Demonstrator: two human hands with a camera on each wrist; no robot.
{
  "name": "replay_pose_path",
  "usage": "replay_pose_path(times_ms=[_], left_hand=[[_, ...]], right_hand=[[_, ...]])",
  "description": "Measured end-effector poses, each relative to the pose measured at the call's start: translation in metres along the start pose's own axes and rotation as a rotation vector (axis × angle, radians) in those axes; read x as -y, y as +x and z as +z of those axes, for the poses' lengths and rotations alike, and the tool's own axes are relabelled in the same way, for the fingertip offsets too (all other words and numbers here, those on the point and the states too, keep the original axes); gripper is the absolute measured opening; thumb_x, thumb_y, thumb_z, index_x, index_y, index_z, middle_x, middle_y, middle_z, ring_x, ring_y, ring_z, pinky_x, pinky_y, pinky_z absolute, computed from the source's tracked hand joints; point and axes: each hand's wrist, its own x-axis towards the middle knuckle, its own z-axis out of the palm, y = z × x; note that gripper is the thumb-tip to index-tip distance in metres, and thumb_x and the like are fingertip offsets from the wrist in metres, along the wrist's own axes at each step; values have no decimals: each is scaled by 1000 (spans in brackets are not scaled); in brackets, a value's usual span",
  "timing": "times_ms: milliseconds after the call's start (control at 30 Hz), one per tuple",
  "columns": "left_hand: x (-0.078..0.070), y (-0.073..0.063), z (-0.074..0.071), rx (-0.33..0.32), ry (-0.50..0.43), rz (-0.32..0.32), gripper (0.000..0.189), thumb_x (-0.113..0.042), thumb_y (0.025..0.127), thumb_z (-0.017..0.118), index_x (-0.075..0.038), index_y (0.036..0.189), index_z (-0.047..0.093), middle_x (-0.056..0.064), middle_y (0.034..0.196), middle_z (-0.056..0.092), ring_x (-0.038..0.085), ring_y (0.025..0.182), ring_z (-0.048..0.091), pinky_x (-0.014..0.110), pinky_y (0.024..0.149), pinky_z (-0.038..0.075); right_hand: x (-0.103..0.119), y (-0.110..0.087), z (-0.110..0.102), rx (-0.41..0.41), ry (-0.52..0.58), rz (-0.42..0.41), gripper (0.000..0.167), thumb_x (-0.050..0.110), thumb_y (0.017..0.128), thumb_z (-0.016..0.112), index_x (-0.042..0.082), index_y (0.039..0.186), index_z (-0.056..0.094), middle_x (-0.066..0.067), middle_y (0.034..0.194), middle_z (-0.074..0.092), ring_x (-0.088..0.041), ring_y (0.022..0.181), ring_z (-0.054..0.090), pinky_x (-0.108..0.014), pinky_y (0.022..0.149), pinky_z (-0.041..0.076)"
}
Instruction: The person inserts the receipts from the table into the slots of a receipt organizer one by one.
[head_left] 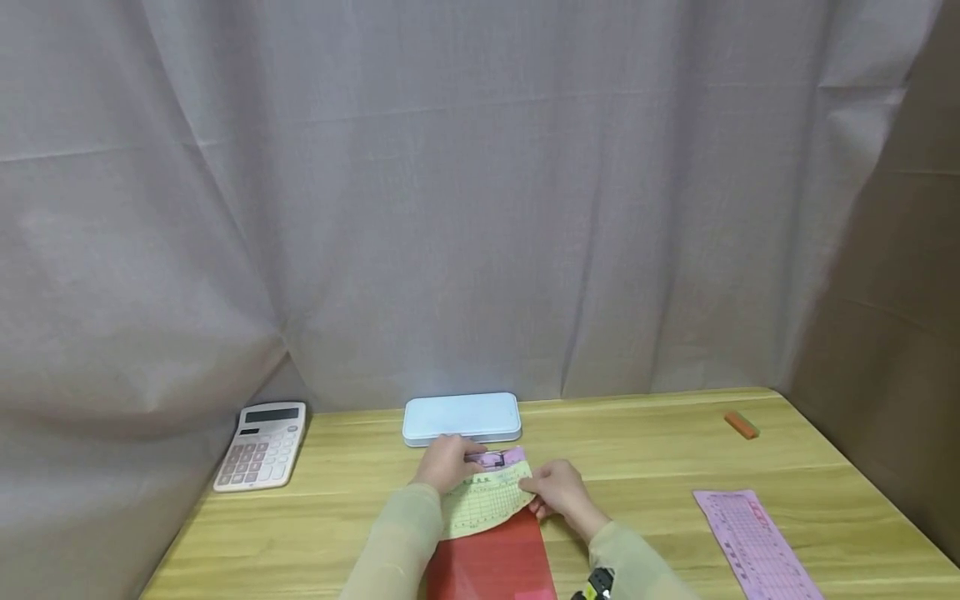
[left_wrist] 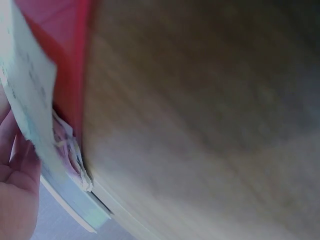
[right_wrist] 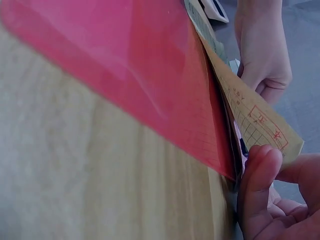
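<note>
A yellow printed form sheet [head_left: 483,502] lies curved over a glossy red folder [head_left: 495,557], its lower edge bowing up. My right hand [head_left: 561,493] pinches the sheet's right edge between thumb and fingers; the right wrist view shows red print near this corner. At the sheet's upper left, my left hand [head_left: 446,463] holds its edge, the thumb and a finger on either side of the top. A strip of purple paper [head_left: 514,455] with a small dark part shows past the sheet's top edge. In the left wrist view, several paper layers [left_wrist: 70,155] stick out beneath the yellow sheet.
A pale pencil case [head_left: 461,417] stands just beyond the hands, against the grey curtain [head_left: 480,208]. A calculator [head_left: 261,446] sits at the back left of the wooden table [head_left: 637,450]. To the right lie a purple form slip [head_left: 757,542] and an orange-green block [head_left: 742,425].
</note>
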Motion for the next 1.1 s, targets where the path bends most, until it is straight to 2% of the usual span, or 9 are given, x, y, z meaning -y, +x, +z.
replay_pose_path(times_ms=[167,333,433,600,800,1100], left_hand=[[-1,0,0,7,0,-11,24,-19,77,78,-13,101,76,0,94,74,16,88,68,30,78,53],[-2,0,1,21,-9,-41,27,-23,76,78,-13,101,76,-1,94,74,15,89,67,30,78,53],[-2,0,2,28,-10,-53,29,-25,75,78,-14,101,76,-2,94,73,14,89,67,30,78,53],[-2,0,1,23,-15,-53,26,-23,76,78,-14,101,76,-1,94,73,15,89,67,30,78,53],[-2,0,0,21,-31,-54,25,-21,78,77,-13,101,76,-1,94,74,15,88,67,30,78,53],[-8,3,2,-16,90,10,16,-14,79,75,-13,96,77,-1,88,73,16,85,68,29,78,54]], right_hand=[[1,0,0,-2,4,34,11,2,82,64,-8,83,61,-7,57,57,-9,42,52,-22,43,51],[-1,1,-3,60,23,63,15,6,84,67,-7,82,60,-7,64,58,-10,45,56,-25,48,55],[0,3,-4,81,-12,60,19,10,82,71,-4,76,60,-5,61,58,-9,43,55,-25,47,54],[3,5,-1,55,-104,50,21,10,82,72,-1,70,58,-6,53,59,-8,38,56,-24,44,53],[2,8,3,36,-141,27,22,10,83,70,-1,70,56,-10,53,61,-9,37,56,-24,43,52],[-2,13,6,8,-152,22,27,15,84,70,3,68,52,-12,52,61,-10,37,57,-24,40,51]])
